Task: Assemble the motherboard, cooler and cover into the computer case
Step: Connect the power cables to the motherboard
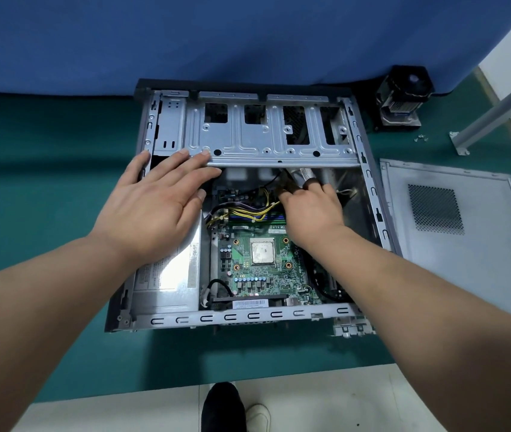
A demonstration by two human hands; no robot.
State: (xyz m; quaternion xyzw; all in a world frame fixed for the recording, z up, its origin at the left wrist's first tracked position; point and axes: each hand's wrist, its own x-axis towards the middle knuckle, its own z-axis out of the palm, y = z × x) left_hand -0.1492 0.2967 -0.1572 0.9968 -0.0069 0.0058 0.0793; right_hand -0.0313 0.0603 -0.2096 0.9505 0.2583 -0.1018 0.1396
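Note:
The open grey computer case point(369, 194) lies flat on the green table. Inside it sits the green motherboard point(254, 272) with a bare silver CPU point(262, 251) at its middle. My left hand point(157, 201) lies flat with straight fingers over the power supply point(166, 275), fingertips touching the drive cage point(248, 132). My right hand point(310, 207) reaches deep into the case and its curled fingers pinch a bundle of cables point(301, 177) beneath the drive cage. The black cooler point(403, 98) stands outside at the back right. The grey cover point(453, 229) lies flat to the case's right.
Yellow, black and purple wires point(241, 210) run across the motherboard's far edge. A few small screws point(421, 138) lie by a metal frame leg point(497, 110). A blue partition point(216, 35) rises behind the case. A small metal bracket point(352, 328) lies at the case's near right corner.

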